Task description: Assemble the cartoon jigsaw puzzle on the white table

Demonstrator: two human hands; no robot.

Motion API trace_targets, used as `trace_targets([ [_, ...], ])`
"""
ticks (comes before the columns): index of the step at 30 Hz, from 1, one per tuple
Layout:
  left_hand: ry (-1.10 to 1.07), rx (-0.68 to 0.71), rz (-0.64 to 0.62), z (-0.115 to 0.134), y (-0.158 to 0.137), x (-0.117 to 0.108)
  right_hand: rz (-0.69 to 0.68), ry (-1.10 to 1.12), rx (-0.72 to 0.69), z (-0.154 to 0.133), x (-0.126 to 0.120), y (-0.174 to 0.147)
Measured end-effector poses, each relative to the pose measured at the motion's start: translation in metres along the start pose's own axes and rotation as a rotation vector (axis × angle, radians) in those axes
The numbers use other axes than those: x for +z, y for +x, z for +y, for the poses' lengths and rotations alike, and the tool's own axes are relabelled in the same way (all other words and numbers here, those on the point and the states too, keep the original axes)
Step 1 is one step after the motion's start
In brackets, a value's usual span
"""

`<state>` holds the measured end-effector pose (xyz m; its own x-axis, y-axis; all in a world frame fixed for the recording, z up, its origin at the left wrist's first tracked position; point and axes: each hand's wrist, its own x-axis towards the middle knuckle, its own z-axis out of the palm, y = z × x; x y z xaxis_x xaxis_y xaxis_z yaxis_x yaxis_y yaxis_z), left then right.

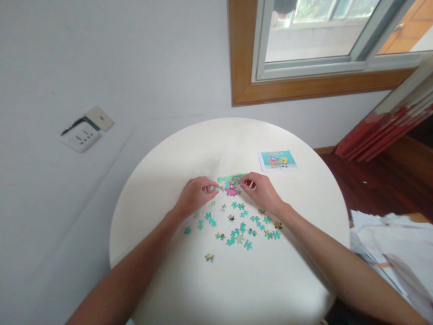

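Note:
A partly joined jigsaw puzzle (pixel 231 189) lies on the round white table, with a pink cartoon figure in its middle and a green strip along its far edge. At its left side my left hand (pixel 198 193) pinches a small puzzle piece (pixel 222 188) between thumb and fingertips. My right hand (pixel 260 188) is closed at the puzzle's right edge, thumb and forefinger on the joined part; the fingertips partly hide that edge. Nearer to me are several loose puzzle pieces (pixel 242 226), mostly teal, some yellow or dark. One yellow piece (pixel 209 257) lies apart from them.
A picture card (pixel 278 160) with a pink and a yellow cartoon figure lies at the back right of the white table (pixel 162 167). Stacked papers (pixel 392 243) are beyond the table's right edge. The wall with a socket (pixel 81 135) and a window (pixel 311 36) is behind.

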<state>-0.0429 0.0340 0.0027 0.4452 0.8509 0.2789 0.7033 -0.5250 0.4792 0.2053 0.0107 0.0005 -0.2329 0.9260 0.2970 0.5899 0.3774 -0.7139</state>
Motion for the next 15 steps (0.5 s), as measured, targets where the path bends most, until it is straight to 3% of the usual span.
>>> trace_targets([
  [5, 0.008, -0.025, -0.097, -0.001, -0.002, 0.007, 0.027, -0.037, 0.072, 0.007, 0.0, 0.0],
  [15, -0.031, 0.012, -0.161, 0.014, -0.003, 0.013, -0.004, -0.028, 0.108, 0.006, 0.001, 0.0],
])
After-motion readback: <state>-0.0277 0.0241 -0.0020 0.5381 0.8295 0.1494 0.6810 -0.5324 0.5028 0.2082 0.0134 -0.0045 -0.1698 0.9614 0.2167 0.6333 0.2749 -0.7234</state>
